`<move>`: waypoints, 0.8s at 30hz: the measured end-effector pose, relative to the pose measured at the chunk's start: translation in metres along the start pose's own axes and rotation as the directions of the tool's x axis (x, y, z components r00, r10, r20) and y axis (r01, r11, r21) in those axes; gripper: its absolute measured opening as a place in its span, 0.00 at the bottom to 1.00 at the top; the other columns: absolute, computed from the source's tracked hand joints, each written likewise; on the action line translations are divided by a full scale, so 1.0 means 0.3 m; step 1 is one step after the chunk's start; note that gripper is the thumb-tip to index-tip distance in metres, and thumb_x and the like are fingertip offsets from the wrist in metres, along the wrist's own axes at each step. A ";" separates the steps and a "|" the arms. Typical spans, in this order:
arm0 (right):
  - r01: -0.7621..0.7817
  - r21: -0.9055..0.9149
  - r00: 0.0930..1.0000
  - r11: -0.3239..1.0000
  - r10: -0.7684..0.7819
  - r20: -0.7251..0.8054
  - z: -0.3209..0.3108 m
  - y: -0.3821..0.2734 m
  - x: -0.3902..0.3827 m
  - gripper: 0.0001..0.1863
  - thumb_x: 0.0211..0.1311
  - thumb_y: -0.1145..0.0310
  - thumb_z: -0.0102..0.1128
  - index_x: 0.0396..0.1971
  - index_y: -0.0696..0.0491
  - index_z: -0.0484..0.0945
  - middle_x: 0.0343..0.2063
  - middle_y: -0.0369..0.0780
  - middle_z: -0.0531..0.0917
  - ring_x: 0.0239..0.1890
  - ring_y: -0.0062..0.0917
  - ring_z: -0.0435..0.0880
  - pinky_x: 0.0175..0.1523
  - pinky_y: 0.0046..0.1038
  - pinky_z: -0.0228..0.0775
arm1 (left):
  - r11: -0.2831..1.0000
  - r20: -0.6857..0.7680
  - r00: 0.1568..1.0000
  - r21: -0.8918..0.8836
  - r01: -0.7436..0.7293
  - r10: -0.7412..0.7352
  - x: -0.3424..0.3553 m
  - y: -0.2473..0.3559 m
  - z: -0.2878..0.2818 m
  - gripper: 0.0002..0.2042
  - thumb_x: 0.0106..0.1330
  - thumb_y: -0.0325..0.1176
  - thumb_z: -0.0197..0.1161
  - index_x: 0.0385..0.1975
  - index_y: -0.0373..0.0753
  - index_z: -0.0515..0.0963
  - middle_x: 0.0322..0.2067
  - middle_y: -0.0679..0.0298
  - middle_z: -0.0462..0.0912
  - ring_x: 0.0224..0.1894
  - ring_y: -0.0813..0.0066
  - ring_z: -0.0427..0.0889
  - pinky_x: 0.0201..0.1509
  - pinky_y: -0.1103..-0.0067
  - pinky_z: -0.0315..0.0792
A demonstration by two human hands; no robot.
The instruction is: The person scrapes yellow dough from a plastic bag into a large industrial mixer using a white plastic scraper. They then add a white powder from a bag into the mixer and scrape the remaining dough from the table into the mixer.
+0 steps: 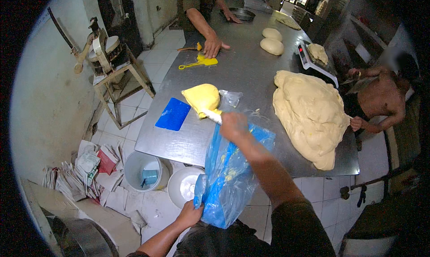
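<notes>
My right hand (235, 127) is closed round a narrow white tool (212, 116), its exact kind unclear. The tool's far end meets a soft yellow lump (201, 98), which looks like margarine, on the metal table (179, 145). At the table's near edge my left hand (190, 213) grips a blue and clear plastic bag (226, 176) by its side. Yellow smears show on the bag, which hangs over the edge below my right forearm. Left of the lump lies a flat blue scraper (173, 114); a scrap of clear plastic (230, 98) is on its right.
A large dough mass (309, 116) covers the table's right side; a person there pulls its edge. Beyond are a scale (316, 60) with dough and two dough balls (272, 45). Another person's hand rests by a yellow tool (199, 63). Buckets (145, 172) stand below.
</notes>
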State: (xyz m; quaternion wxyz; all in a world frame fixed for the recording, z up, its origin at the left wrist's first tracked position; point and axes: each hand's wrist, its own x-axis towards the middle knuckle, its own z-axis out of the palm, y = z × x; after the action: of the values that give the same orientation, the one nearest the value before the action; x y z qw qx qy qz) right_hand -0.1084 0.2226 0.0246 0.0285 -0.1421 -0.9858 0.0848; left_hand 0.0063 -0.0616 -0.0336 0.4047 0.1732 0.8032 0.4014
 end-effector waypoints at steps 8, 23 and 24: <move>-0.248 0.068 0.959 0.966 0.255 -0.128 -0.193 0.159 -0.112 0.14 0.47 0.65 0.59 0.33 0.57 0.79 0.30 0.49 0.82 0.35 0.44 0.82 0.42 0.43 0.73 | 0.997 -0.103 0.995 -0.076 0.000 -0.008 -0.023 0.024 0.011 0.17 0.62 0.38 0.49 0.36 0.28 0.74 0.34 0.40 0.79 0.43 0.45 0.78 0.48 0.62 0.68; 0.127 0.169 0.983 0.977 -0.101 -0.152 -0.099 -0.092 -0.554 0.09 0.41 0.72 0.59 0.26 0.57 0.73 0.22 0.48 0.79 0.26 0.44 0.80 0.33 0.41 0.72 | 0.998 -0.098 0.995 -0.068 -0.012 0.005 -0.030 0.039 -0.009 0.14 0.62 0.35 0.49 0.33 0.27 0.73 0.30 0.39 0.78 0.39 0.41 0.77 0.43 0.61 0.68; 0.086 0.122 0.993 0.989 -0.075 -0.086 -0.095 -0.088 -0.526 0.09 0.41 0.73 0.58 0.27 0.57 0.74 0.23 0.48 0.80 0.27 0.43 0.80 0.34 0.41 0.72 | 0.997 -0.118 0.993 -0.077 -0.029 0.020 -0.031 0.038 -0.010 0.14 0.62 0.35 0.49 0.33 0.27 0.73 0.31 0.39 0.78 0.39 0.41 0.77 0.43 0.61 0.68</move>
State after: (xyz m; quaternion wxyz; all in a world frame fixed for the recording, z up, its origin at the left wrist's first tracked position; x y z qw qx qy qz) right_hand 0.0378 0.1573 0.0522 0.0807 -0.1034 -0.9815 0.1397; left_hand 0.0093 -0.0617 -0.0190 0.3582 0.1430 0.8070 0.4472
